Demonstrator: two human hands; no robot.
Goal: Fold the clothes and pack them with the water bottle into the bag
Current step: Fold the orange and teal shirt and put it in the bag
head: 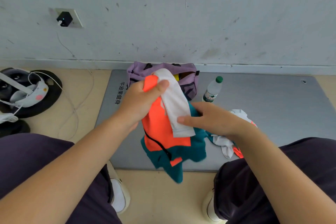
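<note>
An orange, teal and white garment (163, 132) hangs above the grey mat (263, 107). My left hand (141, 102) grips its orange top edge, thumb over the cloth. My right hand (212, 116) holds the garment lower down, its thumb lying on the white strip. Behind them an open purple bag (189, 78) stands against the wall. A clear water bottle (212, 90) with a green cap stands upright to the right of the bag. A second crumpled white and teal garment (227, 143) lies on the mat under my right wrist.
Black round weights with a white headset and cables (27, 92) lie on the floor at left. A charger (64, 19) sits in a wall socket. My knees and shoes (118, 194) frame the mat's near edge.
</note>
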